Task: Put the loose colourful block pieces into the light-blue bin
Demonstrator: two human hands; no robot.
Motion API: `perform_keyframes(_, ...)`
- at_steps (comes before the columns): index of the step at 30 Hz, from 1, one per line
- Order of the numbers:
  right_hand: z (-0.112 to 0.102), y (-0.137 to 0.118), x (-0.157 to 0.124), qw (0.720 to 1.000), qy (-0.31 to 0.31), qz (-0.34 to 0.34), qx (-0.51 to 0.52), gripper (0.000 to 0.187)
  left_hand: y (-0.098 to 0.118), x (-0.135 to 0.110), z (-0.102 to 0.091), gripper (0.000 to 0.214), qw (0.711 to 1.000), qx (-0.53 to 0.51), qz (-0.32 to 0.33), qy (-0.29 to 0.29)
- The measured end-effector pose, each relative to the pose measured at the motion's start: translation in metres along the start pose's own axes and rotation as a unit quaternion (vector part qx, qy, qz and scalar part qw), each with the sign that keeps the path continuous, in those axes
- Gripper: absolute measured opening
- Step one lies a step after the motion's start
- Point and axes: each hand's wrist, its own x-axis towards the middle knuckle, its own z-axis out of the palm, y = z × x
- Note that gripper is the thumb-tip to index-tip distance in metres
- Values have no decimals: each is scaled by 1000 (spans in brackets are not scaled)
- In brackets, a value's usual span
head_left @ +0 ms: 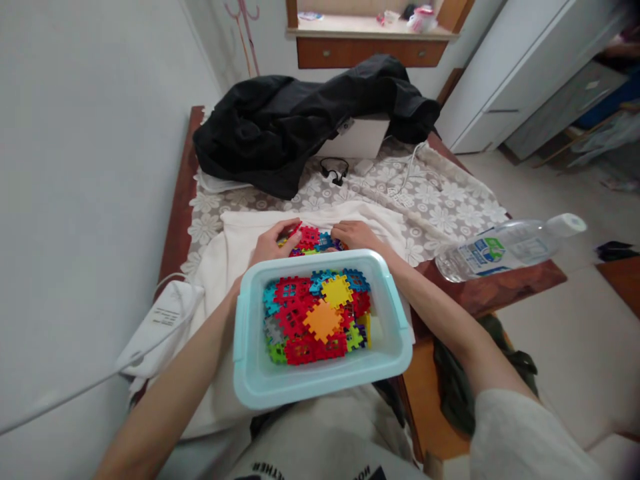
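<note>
Beyond the bin, my left hand is closed on the left side of a cluster of interlocking plastic building blocks, with a thin red edge at its fingertips. The cluster is red, blue and some green, and the bin's rim hides its near part. My right hand curls its fingers around the cluster's right side, by the blue blocks. Nearer to me stands a light blue plastic bin, which holds several more notched blocks. An orange block and a yellow block lie on top of red ones.
A white cloth lies under my hands on the floral tablecloth. A clear plastic bottle is at the right edge. Black clothing and dark earphones lie at the back. A white power strip is at left.
</note>
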Motion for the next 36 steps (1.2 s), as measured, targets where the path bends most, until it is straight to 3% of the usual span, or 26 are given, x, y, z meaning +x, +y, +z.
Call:
perform_keyframes(6, 5, 10, -3, 1000, 9, 2, 19, 13, -5, -5, -4, 57, 998, -60, 19, 17)
perform_keyframes(13, 13, 13, -5, 991, 97, 17, 91, 24, -8, -4, -7, 50, 998, -41, 46, -5)
perform_keyframes(28, 4, 5, -5, 990, 74, 58, 105, 34, -6, -10, -5, 49, 997, 32, 70, -3)
perform_keyframes(32, 6, 5, -8, 979, 98, 91, 152, 34, -8, -10, -4, 52, 990, 102, 101, -7)
perform_keyframes(36, 6, 10, -5, 950, 146, 123, 248, 34, -7, -10, -3, 53, 991, 91, 94, -1)
